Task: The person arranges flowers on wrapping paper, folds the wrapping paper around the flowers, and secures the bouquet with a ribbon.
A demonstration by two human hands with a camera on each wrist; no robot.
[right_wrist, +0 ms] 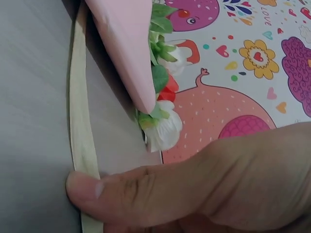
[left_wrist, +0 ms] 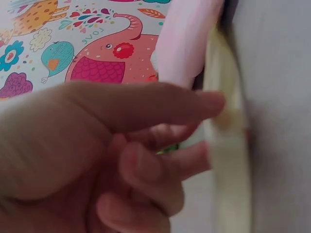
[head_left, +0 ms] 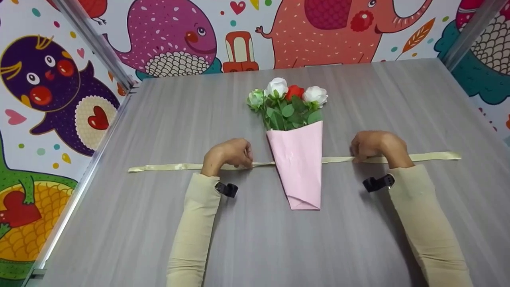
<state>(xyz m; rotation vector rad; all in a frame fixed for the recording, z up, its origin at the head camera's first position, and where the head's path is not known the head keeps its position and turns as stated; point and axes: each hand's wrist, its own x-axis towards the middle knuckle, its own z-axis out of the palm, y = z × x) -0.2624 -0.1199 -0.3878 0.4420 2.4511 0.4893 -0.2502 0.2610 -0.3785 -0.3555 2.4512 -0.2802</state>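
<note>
A bouquet wrapped in pink paper (head_left: pixel 299 167) lies on the table, its blooms pointing to the far side. White roses (head_left: pixel 315 95), a red rose (head_left: pixel 295 91) and a pale green flower (head_left: pixel 255 99) show above green leaves. A pale yellow ribbon (head_left: pixel 336 160) runs crosswise beneath the wrap, hidden where the paper covers it. Left of the bouquet, my left hand (head_left: pixel 229 153) pinches the ribbon (left_wrist: pixel 227 160) between thumb and finger. My right hand (head_left: pixel 380 145) pinches it on the other side, the thumb (right_wrist: pixel 87 187) lying across the band.
The grey wood-grain table (head_left: pixel 255 247) reaches back to a wall (head_left: pixel 239 16) printed with cartoon animals. A metal rail (head_left: pixel 85 139) borders the left side. Black wrist cameras (head_left: pixel 227 189) hang at both cuffs. The ribbon's loose ends stretch outward past both hands.
</note>
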